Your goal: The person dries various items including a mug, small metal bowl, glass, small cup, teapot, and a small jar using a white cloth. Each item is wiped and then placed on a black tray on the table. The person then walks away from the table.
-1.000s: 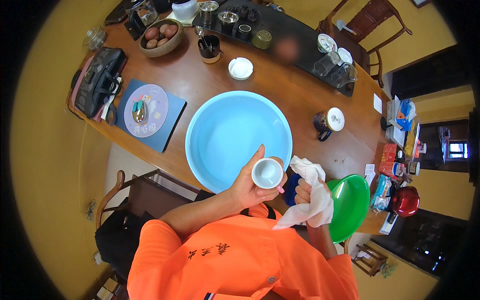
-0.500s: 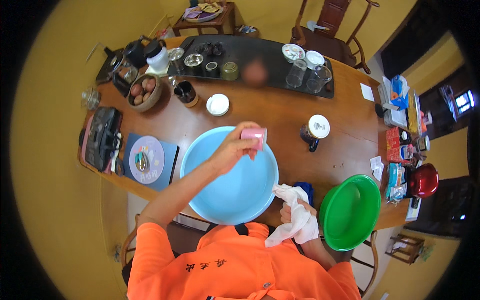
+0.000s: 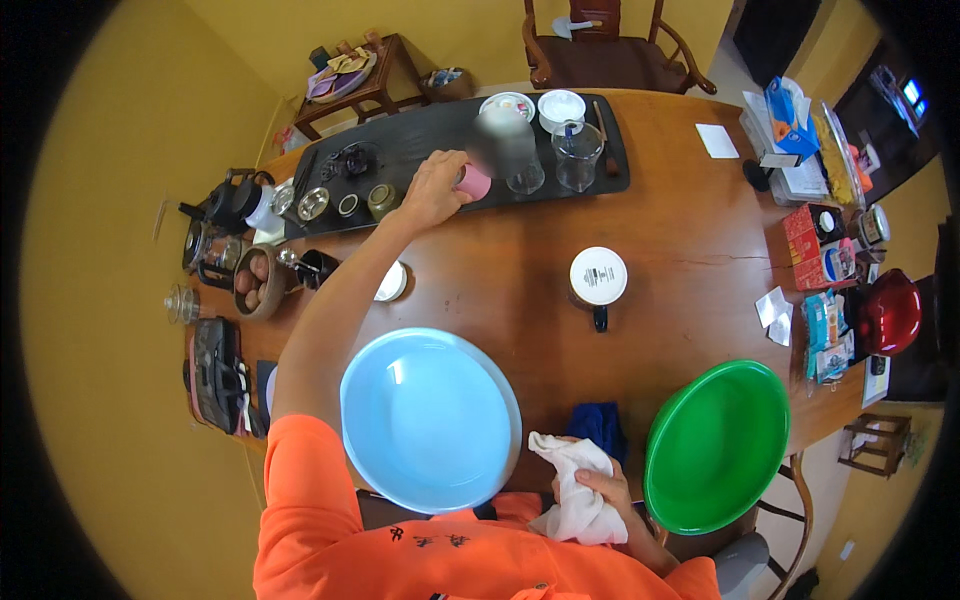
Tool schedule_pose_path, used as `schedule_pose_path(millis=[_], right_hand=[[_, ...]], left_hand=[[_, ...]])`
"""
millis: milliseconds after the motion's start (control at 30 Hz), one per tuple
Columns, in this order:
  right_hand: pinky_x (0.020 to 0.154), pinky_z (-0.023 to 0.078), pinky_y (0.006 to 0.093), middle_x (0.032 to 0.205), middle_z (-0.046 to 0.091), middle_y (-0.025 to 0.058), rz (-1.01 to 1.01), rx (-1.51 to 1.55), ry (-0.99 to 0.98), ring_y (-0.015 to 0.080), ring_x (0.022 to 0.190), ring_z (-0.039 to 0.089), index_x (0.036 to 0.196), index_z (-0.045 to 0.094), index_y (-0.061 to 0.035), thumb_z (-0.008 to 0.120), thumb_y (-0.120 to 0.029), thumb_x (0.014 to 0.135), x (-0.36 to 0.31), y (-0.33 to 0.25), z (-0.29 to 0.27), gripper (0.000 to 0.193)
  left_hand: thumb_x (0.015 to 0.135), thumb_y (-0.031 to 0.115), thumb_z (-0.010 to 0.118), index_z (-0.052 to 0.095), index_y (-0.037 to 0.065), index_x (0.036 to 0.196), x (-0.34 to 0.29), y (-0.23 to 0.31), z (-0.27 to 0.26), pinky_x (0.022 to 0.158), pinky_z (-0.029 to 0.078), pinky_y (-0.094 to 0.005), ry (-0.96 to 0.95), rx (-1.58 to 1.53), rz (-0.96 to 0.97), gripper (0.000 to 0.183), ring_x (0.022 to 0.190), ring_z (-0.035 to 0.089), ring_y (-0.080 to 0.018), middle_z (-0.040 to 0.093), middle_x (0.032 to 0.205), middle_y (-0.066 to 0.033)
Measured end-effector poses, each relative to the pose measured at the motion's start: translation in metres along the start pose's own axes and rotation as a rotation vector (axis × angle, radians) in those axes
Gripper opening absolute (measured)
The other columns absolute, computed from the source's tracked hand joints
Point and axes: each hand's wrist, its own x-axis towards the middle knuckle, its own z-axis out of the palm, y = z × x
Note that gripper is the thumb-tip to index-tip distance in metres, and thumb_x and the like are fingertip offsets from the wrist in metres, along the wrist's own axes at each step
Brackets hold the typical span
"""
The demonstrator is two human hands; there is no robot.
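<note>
My left hand (image 3: pixel 434 192) reaches far forward, its fingers closed around a small pink cup (image 3: pixel 475 182) at the near edge of a long black tray (image 3: pixel 425 140). Small dark and green jars (image 3: pixel 382 201) stand on the tray left of the cup, and a clear glass (image 3: pixel 525 178) to its right. Close to my body, my right hand (image 3: pixel 610 488) grips a crumpled white cloth (image 3: pixel 577 508). This cloth hangs between a light blue basin (image 3: pixel 351 400) and a green basin (image 3: pixel 717 450). A dark blue cloth (image 3: pixel 600 430) lies just beyond it.
An upside-down dark mug (image 3: pixel 598 278) rests mid-table. A small white dish (image 3: pixel 393 282) is partly behind my left forearm. A bowl of brown round things (image 3: pixel 258 282) and kettles crowd the left. Boxes (image 3: pixel 800 235) and packets (image 3: pixel 826 330) line the right edge.
My left hand has carried the pink cup from above the blue basin forward to the black tray. The right hand still holds the white cloth near my body. The view has shifted.
</note>
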Motion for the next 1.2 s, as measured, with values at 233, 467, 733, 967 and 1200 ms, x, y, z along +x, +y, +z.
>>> schedule_pose_path(millis=[233, 467, 733, 967, 1200], right_hand=[[0.091, 0.045, 0.0264, 0.122, 0.059, 0.0130, -0.021, -0.035, 0.067, 0.0174, 0.106, 0.058, 0.130, 0.050, 0.0025, 0.066, -0.007, 0.078, 0.008, -0.017, 0.003, 0.056], [0.092, 0.045, 0.0272, 0.122, 0.059, 0.0135, 0.000, -0.057, 0.075, 0.0178, 0.106, 0.058, 0.131, 0.050, 0.0026, 0.067, -0.007, 0.078, 0.014, -0.023, 0.005, 0.056], [0.092, 0.045, 0.0271, 0.123, 0.058, 0.0135, -0.001, -0.048, 0.081, 0.0176, 0.106, 0.058, 0.130, 0.050, 0.0025, 0.067, -0.008, 0.079, 0.020, -0.020, 0.004, 0.055], [0.090, 0.045, 0.0262, 0.120, 0.059, 0.0125, 0.030, -0.037, 0.081, 0.0165, 0.102, 0.059, 0.130, 0.050, 0.0016, 0.068, -0.010, 0.078, 0.024, -0.020, 0.003, 0.056], [0.089, 0.046, 0.0261, 0.118, 0.060, 0.0114, 0.029, -0.049, 0.112, 0.0159, 0.101, 0.058, 0.130, 0.051, 0.0012, 0.070, -0.012, 0.078, 0.026, -0.019, 0.004, 0.057]], left_hand=[[0.063, 0.007, 0.074, 0.060, 0.007, 0.100, 0.029, -0.037, 0.044, 0.091, 0.037, -0.0407, -0.136, 0.343, 0.074, 0.040, 0.108, 0.051, -0.0285, 0.062, 0.103, -0.0096], [0.062, 0.011, 0.074, 0.060, 0.006, 0.096, 0.035, -0.056, 0.060, 0.092, 0.036, -0.0408, -0.204, 0.378, 0.075, 0.037, 0.109, 0.051, -0.0282, 0.062, 0.103, -0.0093], [0.063, 0.009, 0.075, 0.061, 0.013, 0.104, 0.037, -0.048, 0.057, 0.091, 0.035, -0.0410, -0.247, 0.329, 0.020, 0.044, 0.113, 0.050, -0.0266, 0.063, 0.109, -0.0062], [0.063, 0.009, 0.076, 0.061, 0.017, 0.109, 0.039, -0.046, 0.060, 0.091, 0.033, -0.0437, -0.253, 0.276, -0.001, 0.050, 0.115, 0.049, -0.0261, 0.063, 0.112, -0.0034], [0.062, 0.014, 0.077, 0.060, 0.017, 0.115, 0.037, -0.037, 0.055, 0.095, 0.032, -0.0453, -0.215, 0.248, -0.039, 0.055, 0.119, 0.047, -0.0260, 0.061, 0.116, -0.0052]])
